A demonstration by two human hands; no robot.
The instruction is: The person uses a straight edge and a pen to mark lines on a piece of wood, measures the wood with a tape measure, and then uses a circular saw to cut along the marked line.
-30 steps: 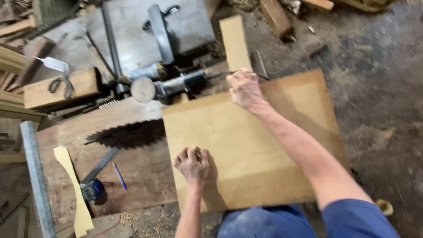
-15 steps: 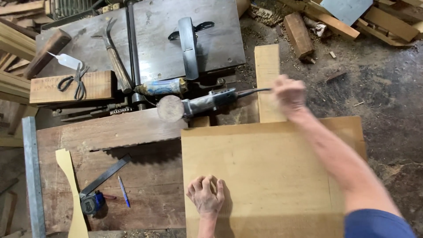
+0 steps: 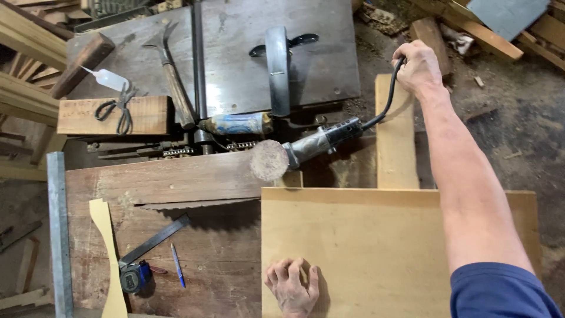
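My right hand (image 3: 419, 66) reaches far forward and is closed on the black power cord (image 3: 385, 103) of an angle grinder (image 3: 306, 148), which lies on its side with its round disc (image 3: 269, 160) facing me. My left hand (image 3: 292, 285) presses flat on the near edge of a large light-brown board (image 3: 376, 247) lying on the wooden workbench (image 3: 176, 235). A narrow pale plank (image 3: 395, 132) sticks out from under the board's far edge, right below my right arm.
A saw blade edge (image 3: 194, 205) shows in the bench. Nearby lie a blue pen (image 3: 178, 265), a tape measure (image 3: 135, 277), a metal square (image 3: 156, 238), a curved wooden template (image 3: 109, 259), scissors (image 3: 120, 109) on a block, a hammer (image 3: 170, 73) and a metal machine table (image 3: 318, 59).
My right hand has moved from the board's far edge farther away and taken hold of the grinder's cord. The view has shifted forward; my left hand stays on the board.
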